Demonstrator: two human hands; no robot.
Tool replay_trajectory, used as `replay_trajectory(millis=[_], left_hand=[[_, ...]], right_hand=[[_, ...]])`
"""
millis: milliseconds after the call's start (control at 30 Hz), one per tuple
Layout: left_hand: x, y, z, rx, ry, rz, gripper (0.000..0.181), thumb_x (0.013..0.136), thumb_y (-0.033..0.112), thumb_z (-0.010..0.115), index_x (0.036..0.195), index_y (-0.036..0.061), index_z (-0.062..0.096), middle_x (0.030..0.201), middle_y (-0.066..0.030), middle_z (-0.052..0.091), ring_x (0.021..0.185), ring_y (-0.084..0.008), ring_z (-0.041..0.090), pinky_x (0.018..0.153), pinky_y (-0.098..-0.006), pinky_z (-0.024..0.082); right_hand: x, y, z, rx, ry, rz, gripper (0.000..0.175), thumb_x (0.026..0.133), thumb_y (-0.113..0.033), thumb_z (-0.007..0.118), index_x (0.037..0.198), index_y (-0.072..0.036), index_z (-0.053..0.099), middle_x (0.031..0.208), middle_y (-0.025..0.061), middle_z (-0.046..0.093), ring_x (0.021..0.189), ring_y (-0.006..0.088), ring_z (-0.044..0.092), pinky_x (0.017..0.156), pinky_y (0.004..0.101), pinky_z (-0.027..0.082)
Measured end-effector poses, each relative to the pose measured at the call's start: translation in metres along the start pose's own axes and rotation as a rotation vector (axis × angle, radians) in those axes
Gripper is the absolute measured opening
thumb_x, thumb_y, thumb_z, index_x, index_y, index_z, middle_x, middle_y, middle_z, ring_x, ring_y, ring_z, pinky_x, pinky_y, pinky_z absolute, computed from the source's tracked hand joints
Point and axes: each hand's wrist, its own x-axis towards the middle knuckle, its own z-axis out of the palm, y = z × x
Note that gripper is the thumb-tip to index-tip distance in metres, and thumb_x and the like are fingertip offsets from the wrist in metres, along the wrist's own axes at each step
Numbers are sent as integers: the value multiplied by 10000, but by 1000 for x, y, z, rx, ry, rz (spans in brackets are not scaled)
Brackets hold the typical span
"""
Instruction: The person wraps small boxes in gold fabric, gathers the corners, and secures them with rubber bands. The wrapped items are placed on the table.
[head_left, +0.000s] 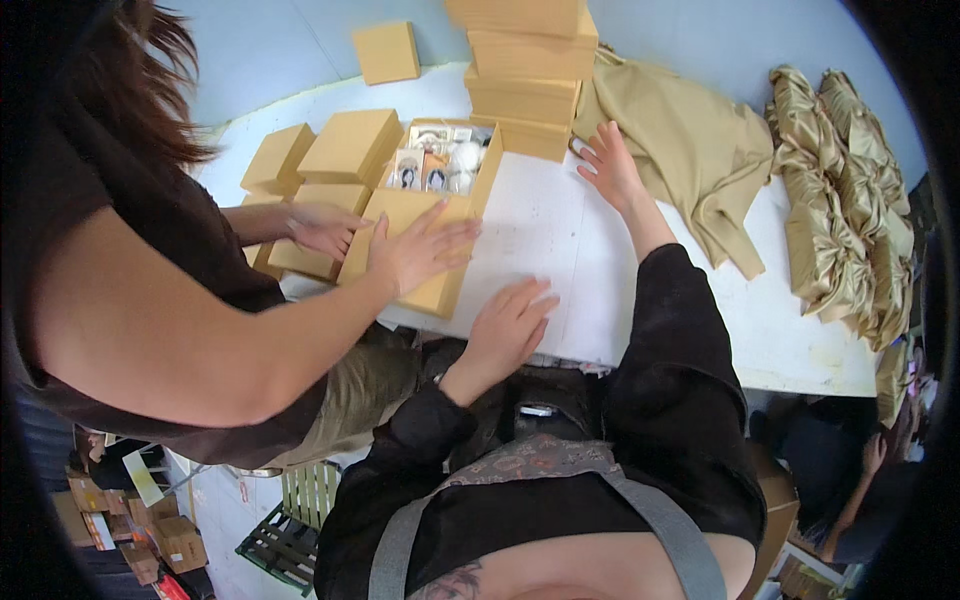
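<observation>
My left hand, empty with its fingers loosely spread, hovers over the near edge of the white table. Farther out, my right hand is raised with fingers apart and holds nothing. It is nearest to a gold satin cloth and a stack of tan cardboard boxes. To the left of my hands, a co-worker's hand rests on a closed tan box. Just behind that lies an uncovered box holding small picture packets and white wrapped items.
Several closed tan boxes stand at left beside the co-worker. One tan box is near the pale blue wall. Bundles wrapped in gold satin line the table's right end. A slatted chair stands behind.
</observation>
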Motion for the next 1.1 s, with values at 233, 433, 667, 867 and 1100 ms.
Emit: replay_trajectory(millis=[233,433,667,867,1100], left_hand=[[161,-73,48,181,159,-296,856,771,326,671,1398,-19,199,1445,-300,115,1339,-451,153,1059,-540,198],[233,-144,74,259,485,-251,883,856,411,569,1432,-5,45,1428,-371,-57,1332,-523,-17,1059,-590,75],[237,-215,108,221,642,-299,758,930,382,415,1427,-22,10,1427,-360,-127,1331,-518,-80,1066,-579,13],[218,-260,103,212,647,-363,733,943,325,400,1427,-13,-35,1440,-318,-166,1343,-484,-105,1086,-539,6],[199,-328,99,183,661,-425,718,950,330,370,1426,-13,-44,1457,-285,-159,1356,-462,-79,1103,-509,28]], right_hand=[[133,-5,1,89,42,-231,748,881,-669,291,1374,-109,341,1354,80,426,1232,223,392,1022,371,315],[196,52,22,-381,181,-611,492,991,-301,275,1417,-63,216,1472,152,210,1361,327,156,1111,408,130],[216,80,37,-680,66,-829,500,984,-233,318,1418,-33,172,1471,274,85,1342,493,33,1107,490,77],[232,100,80,-506,71,-485,633,966,-440,311,1451,-87,111,1470,294,-12,1357,468,2,1101,498,76],[265,138,117,-526,47,-408,695,941,-493,324,1455,-100,72,1482,268,-43,1360,464,-20,1090,526,60]])
